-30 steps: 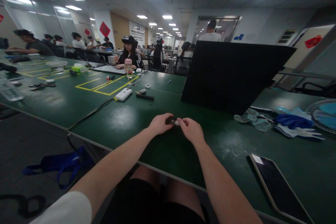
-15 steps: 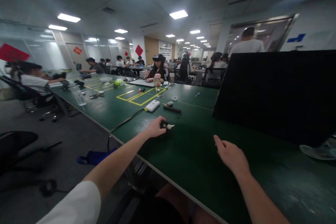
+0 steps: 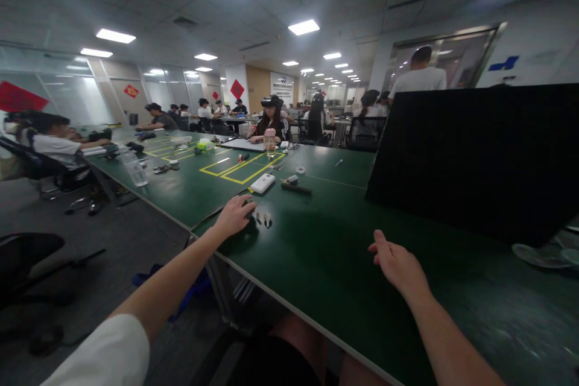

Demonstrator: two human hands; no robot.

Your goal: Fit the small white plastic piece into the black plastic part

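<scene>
My left hand (image 3: 234, 216) is over the green table (image 3: 312, 259), fingers apart and curved downward. Just right of its fingertips lie several small white pieces with dark ends (image 3: 267, 219), too small to name. A dark patch shows beneath the fingers, and I cannot make out what it is. My right hand (image 3: 398, 262) hovers above the table at the right, thumb raised and fingers loosely bent, with nothing visible in it.
Beyond my left hand are a white rounded device (image 3: 263, 183) with a cable, a dark bar (image 3: 296, 189) and a tape roll (image 3: 300, 169). A large black panel (image 3: 470, 163) stands at the right. A clear bottle (image 3: 134, 167) is at the left; several people sit farther back.
My left hand has moved left and let go of the small white-and-dark pieces, which now lie on the table. My right hand stays nearly in place, its fingers slightly more open.
</scene>
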